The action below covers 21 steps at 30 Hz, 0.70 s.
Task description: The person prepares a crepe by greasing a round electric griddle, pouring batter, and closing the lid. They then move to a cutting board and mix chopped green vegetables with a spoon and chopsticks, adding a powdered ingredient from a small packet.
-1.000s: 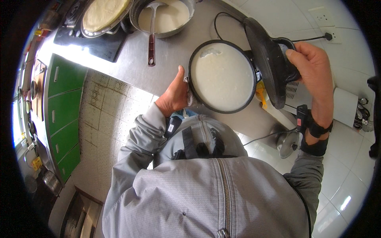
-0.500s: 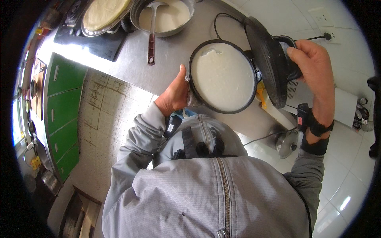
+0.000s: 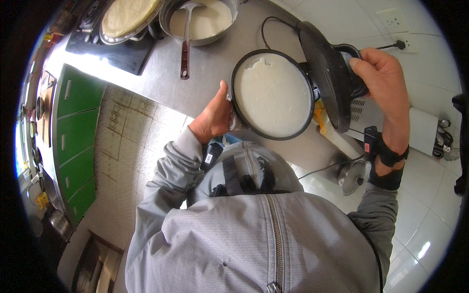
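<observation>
Head view shows me both hands on one electric crepe maker. My left hand [image 3: 212, 117] has its grip wrapped around the near rim of the round black plate [image 3: 272, 94], thumb up along the edge at about nine o'clock on the disc. The plate is covered almost to its rim with pale batter [image 3: 271, 90], with a small bare notch near twelve o'clock. My right hand [image 3: 383, 83] has its grip closed on the handle of the black body [image 3: 328, 73] that stands tilted on edge at three o'clock of the plate, touching it where the two meet.

The relation I watch: the plate lies between my hands, its face turned up toward the camera, and the long axis of the appliance runs from nine to three o'clock, left hand to right hand. The left hand is nearer the battered face; the right hand is nearer the handle and the cord [image 3: 273, 24] that runs off at twelve o'clock toward a wall socket [image 3: 401, 45].

On the steel surface [image 3: 215, 63] at eleven o'clock stands a bowl of batter [image 3: 200, 19] with a ladle [image 3: 184, 44] in it, and beside that a pan [image 3: 128, 17] holding a cooked crepe.
</observation>
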Tool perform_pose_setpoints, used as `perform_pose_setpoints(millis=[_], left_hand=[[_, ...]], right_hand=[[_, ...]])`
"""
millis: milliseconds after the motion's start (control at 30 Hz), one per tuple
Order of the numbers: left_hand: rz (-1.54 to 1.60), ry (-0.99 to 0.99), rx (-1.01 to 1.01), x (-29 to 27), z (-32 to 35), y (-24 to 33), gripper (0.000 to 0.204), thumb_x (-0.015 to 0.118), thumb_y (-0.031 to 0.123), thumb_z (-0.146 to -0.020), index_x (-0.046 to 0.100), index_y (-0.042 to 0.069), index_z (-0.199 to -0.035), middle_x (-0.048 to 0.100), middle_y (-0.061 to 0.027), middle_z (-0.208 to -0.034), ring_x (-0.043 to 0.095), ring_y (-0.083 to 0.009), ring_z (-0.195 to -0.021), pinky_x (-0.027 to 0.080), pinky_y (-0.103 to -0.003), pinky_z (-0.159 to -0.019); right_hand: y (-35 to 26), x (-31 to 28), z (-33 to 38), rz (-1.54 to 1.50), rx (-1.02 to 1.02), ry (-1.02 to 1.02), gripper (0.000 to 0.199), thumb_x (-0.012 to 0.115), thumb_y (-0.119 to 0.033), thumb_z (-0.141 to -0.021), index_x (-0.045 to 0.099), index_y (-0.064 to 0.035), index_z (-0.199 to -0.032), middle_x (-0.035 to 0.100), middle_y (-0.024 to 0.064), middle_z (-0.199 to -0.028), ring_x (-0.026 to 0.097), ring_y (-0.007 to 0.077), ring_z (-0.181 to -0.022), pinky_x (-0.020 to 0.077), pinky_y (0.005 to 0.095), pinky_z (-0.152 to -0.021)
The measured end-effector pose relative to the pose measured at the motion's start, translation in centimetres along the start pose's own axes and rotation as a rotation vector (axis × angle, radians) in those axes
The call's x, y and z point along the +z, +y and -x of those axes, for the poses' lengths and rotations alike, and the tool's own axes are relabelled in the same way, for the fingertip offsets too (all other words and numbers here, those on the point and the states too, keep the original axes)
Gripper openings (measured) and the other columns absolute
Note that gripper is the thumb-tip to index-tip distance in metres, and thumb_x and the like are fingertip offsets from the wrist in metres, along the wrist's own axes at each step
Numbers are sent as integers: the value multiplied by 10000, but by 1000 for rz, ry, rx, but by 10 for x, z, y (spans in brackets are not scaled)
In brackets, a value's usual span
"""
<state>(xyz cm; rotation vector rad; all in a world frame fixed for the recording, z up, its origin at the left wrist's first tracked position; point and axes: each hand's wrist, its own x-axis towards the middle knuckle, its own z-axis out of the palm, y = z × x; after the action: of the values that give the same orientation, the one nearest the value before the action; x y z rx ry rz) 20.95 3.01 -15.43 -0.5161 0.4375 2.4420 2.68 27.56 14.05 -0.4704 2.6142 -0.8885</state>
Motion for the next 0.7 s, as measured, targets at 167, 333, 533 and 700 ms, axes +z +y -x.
perform_pose_setpoints(millis=[167, 333, 533, 700], left_hand=[[-45, 25, 2, 15, 10, 7, 1119, 258, 886, -1031, 338, -10, -1697, 452, -235, -1693, 500, -378, -1527, 401, -593, -1255], [83, 149, -2, 38, 22, 17, 1032, 291, 844, -1062, 364, 33, -1695, 494, -215, -1661, 500, -378, -1514, 405, -570, -1249], [94, 81, 52, 39, 25, 22, 1075, 274, 872, -1045, 317, 28, -1710, 449, -205, -1696, 505, -397, -1500, 416, -641, -1205], [90, 106, 167, 35, 20, 19, 1078, 259, 879, -1040, 327, 35, -1707, 434, -192, -1710, 481, -390, -1527, 412, -619, -1222]], right_hand=[[4, 2, 4, 5, 2, 19, 206, 707, -194, -1020, 729, -20, -913, 622, -49, -693, 554, 6, -605, 429, 222, -527], [7, 2, 10, 24, -26, 55, 205, 722, -183, -1020, 714, 1, -929, 588, -53, -709, 506, 2, -648, 400, 223, -564], [7, 1, 17, 95, -134, 140, 181, 710, -168, -1028, 723, 1, -964, 581, -49, -710, 487, 11, -647, 395, 230, -567], [0, -2, 26, 130, -239, 178, 150, 723, -142, -1020, 736, 7, -1005, 608, -34, -732, 511, 16, -669, 424, 225, -593]])
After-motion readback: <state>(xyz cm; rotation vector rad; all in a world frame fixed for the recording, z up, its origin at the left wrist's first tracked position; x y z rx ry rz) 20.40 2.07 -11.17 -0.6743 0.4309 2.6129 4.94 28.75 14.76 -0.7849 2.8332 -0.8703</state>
